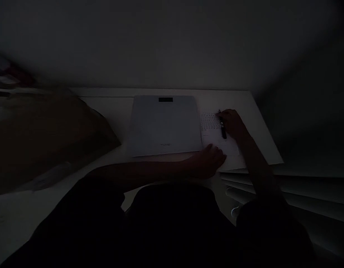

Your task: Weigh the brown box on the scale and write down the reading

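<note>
In the dim light, a sheet of paper (230, 147) with rows of dark writing lies on the white desk, right of a flat pale scale-like panel (166, 124) with a small dark display. My right hand (231, 121) is closed around a dark pen (223, 130) over the right end of the written rows. The pen's lower end points toward me. My left hand (208, 162) rests at the paper's near edge, fingers stretched out over it and holding nothing. My left forearm lies along the panel's near side.
A large brown box or bag (49, 137) takes up the left side. Behind it are reddish items (19, 74) too dark to name. A wall (160, 44) backs the desk (261, 141). Drawer-like ledges (308, 191) and a thin white loop (233, 211) show below right.
</note>
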Demonstrator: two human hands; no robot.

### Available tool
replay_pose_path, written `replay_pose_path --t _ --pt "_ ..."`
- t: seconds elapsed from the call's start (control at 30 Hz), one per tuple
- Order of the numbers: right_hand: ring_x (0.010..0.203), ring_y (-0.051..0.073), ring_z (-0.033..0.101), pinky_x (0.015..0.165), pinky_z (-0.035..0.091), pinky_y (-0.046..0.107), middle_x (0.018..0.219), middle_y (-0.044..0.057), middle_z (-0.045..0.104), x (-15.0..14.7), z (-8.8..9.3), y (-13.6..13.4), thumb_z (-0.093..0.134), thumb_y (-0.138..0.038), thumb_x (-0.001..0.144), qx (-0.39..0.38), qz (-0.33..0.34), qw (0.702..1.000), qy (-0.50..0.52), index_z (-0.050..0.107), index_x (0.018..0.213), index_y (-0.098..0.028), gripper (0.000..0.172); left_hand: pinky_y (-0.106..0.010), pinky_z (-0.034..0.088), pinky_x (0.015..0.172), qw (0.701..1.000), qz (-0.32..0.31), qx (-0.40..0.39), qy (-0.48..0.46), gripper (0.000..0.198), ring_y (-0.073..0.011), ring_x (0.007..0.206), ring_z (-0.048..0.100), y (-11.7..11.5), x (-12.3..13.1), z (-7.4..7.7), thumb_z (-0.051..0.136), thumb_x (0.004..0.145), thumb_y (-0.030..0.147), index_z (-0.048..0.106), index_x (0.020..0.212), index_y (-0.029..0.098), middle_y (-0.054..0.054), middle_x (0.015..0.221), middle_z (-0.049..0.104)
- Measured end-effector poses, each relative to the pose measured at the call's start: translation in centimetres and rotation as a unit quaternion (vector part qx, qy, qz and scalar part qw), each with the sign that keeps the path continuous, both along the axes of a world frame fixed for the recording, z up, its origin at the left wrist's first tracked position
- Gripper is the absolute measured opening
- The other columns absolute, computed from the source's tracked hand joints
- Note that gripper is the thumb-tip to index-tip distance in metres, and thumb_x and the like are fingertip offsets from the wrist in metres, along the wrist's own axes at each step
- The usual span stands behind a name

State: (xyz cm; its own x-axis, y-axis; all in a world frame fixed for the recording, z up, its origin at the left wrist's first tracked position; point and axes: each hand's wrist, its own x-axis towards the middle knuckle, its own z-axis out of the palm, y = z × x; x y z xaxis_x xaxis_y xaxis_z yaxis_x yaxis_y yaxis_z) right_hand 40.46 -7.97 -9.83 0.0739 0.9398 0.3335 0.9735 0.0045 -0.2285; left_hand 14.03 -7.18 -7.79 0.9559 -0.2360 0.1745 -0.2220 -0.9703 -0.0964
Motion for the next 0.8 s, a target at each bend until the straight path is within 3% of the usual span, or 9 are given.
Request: replay_pose_path --t 0.17,0.3,0.47,0.6,0.8 --pt "0.112 0.030 0.056 0.097 0.050 0.050 0.125 0.018 0.062 0.3 -0.1 0.3 0.043 -0.013 0.090 -0.019 -0.013 1.000 -0.001 0.073 0.121 -0.014 0.043 -0.051 0.040 0.100 0.996 -0.003 0.067 -0.054 0.047 -0.0315 0.112 0.058 -0.3 -0.9 0.4 0.033 0.104 0.026 0.056 0.140 0.007 -0.022 0.128 0.060" --pt "0.114 0.029 0.059 0.099 0.050 0.049 0.126 0.018 0.062 0.5 -0.3 0.5 0.039 -0.022 0.096 0.011 -0.002 1.000 0.015 0.072 0.122 -0.014 0.043 -0.049 0.044 0.101 0.985 -0.020 0.123 -0.119 0.045 -0.0296 0.114 0.060 -0.4 -2.4 0.5 0.029 0.105 0.021 0.060 0.137 0.012 -0.016 0.127 0.063" --pt "0.125 0.028 0.054 0.109 0.044 0.048 0.131 0.015 0.061 -0.5 0.6 0.1 0.033 -0.036 0.103 0.083 -0.013 0.996 0.021 0.062 0.136 -0.014 0.049 -0.047 0.046 0.102 0.981 0.004 0.127 -0.145 0.041 -0.0276 0.113 0.060 -0.3 -5.0 1.1 0.034 0.104 0.021 0.064 0.130 0.012 -0.015 0.122 0.065" --pt "0.123 0.026 0.058 0.107 0.046 0.046 0.131 0.012 0.063 -3.2 2.7 -0.1 0.030 -0.042 0.106 0.087 -0.033 0.994 0.057 0.054 0.144 -0.019 0.050 -0.043 0.048 0.100 0.984 0.039 0.111 -0.136 0.033 -0.0254 0.108 0.060 0.6 -8.2 1.8 0.042 0.103 0.021 0.067 0.122 0.012 -0.014 0.116 0.066" --pt "0.114 0.023 0.067 0.100 0.053 0.043 0.124 0.008 0.069 -9.8 6.1 1.5 0.028 -0.050 0.107 0.076 0.023 0.987 0.141 0.066 0.128 -0.022 0.052 -0.045 0.045 0.109 0.961 0.131 0.082 -0.228 0.026 -0.0253 0.114 0.060 2.7 -14.6 1.8 0.057 0.099 0.024 0.066 0.119 0.010 -0.012 0.119 0.066"
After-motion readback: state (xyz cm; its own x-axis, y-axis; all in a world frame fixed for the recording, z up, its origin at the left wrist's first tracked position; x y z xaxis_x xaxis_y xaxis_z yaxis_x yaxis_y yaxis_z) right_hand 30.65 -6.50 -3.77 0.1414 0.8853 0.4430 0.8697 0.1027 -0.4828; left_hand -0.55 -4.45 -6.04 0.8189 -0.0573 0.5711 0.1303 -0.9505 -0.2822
